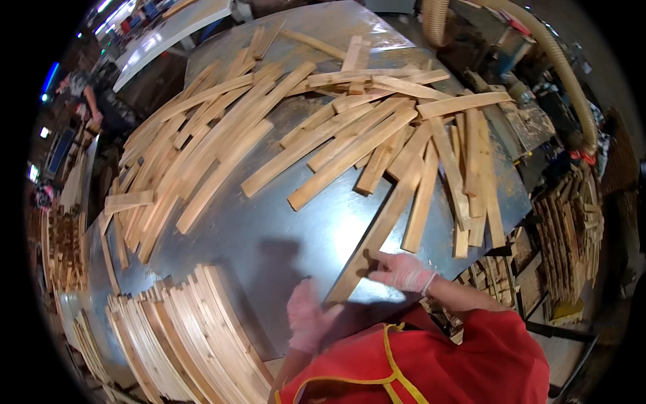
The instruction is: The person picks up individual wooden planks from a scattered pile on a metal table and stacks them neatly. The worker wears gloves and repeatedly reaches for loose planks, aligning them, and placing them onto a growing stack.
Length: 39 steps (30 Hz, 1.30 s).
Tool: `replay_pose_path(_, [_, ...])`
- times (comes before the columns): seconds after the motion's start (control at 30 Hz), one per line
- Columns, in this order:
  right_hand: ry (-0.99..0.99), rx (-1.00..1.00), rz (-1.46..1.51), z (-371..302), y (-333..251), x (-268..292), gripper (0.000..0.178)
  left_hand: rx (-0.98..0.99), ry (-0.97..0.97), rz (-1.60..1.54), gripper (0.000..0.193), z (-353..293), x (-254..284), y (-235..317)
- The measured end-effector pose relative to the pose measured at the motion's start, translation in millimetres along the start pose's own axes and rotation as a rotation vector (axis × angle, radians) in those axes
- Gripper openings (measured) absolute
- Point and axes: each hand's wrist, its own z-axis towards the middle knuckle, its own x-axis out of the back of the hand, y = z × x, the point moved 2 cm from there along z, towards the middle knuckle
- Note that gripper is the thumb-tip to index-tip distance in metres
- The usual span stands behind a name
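Metal tabletop [269,215] lies open; strewn boards [352,158] block beyond.

Matt, grained wooden slats [353,160] meet a smooth, glossy metal tabletop [296,225], while matt cloth gloves [405,273] and sleeve [498,350] contrast with ribbed, plastic-looking hose [436,23].

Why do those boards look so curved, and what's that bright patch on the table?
Head view: fisheye distortion bows the lined-up boards at lower left; head view again: glare whitens the grey tabletop near the right hand, with a dark shadow beyond the left hand.
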Motion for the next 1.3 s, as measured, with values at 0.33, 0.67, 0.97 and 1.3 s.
replay_pose_path(0.33, [0.466,0.393,-1.036,241,-43,133,0.062,0.095,-0.154,0.033,0.088,-12,-19,3])
replay_pose_path(0.67, [-0.046,0.222,-0.149,168,-93,-37,0.056,0.939,0.175,-1.108,0.067,-218,-16,-66])
replay_pose_path(0.97, [-0.132,0.357,-0.161,70,-127,-346,0.076,0.688,0.45,-0.094,0.048,-231,42,-95])
replay_pose_path(1.3, [-0.019,0.385,-0.363,100,-158,-115,0.052,0.54,0.229,0.307,0.067,-254,34,-127])
